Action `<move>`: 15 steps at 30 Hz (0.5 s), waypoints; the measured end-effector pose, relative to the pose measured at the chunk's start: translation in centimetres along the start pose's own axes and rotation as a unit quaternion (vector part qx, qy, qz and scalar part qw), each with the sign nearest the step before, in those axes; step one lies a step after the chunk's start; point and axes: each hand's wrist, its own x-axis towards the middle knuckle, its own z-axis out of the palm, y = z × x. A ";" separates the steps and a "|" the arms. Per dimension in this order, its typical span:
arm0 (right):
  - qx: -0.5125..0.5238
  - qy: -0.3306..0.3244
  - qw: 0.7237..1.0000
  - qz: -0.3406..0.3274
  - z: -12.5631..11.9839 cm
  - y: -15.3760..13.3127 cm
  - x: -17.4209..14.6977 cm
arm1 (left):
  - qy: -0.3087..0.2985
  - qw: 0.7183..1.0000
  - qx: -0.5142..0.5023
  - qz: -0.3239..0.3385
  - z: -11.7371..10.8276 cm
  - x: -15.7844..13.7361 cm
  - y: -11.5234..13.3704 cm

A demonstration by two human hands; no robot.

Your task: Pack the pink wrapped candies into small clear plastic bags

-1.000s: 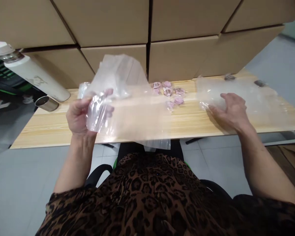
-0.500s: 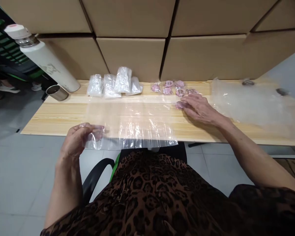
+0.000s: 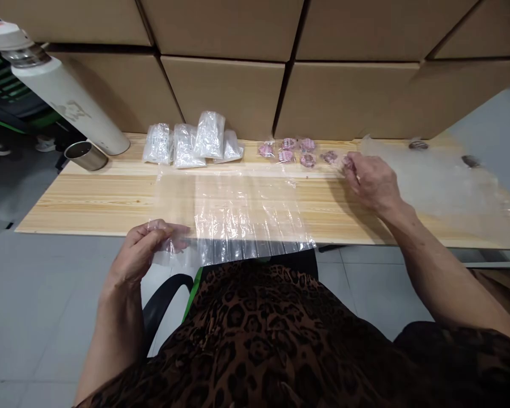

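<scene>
A clear plastic bag [image 3: 238, 215] lies flat across the wooden table [image 3: 89, 198] and hangs a little over its front edge. My left hand [image 3: 147, 252] pinches the bag's near left corner, just off the table edge. My right hand [image 3: 372, 178] rests on the table to the right, fingers closed around a small pink wrapped piece [image 3: 347, 162]. Several more pink wrapped pieces [image 3: 295, 152] lie in a loose group just left of that hand, near the back of the table.
Several small filled clear bags [image 3: 191, 144] stand at the back. A stack of empty clear bags [image 3: 442, 181] covers the table's right end. A white bottle [image 3: 55, 88] and a metal cup [image 3: 85, 156] stand at back left. Cardboard boxes [image 3: 280, 68] wall off the rear.
My left hand lowered the clear bag from the air onto the table and holds its corner. My right hand left the bag stack, reached the pink pieces and drew one to the right.
</scene>
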 end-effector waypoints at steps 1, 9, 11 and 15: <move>0.005 -0.020 1.000 0.007 -0.1 0.0 -0.2 | -0.003 1.000 0.004 0.001 0.2 0.0 -0.1; 0.123 0.151 0.974 0.112 -2.5 1.4 0.9 | -0.016 1.000 0.005 -0.004 0.7 0.3 -1.0; 0.080 0.105 0.986 0.107 -3.0 2.4 1.3 | -0.018 1.000 0.006 0.000 0.5 0.3 -1.3; 0.004 -0.028 0.999 0.029 -1.6 2.9 0.1 | -0.007 1.000 -0.011 -0.010 0.5 0.1 -1.8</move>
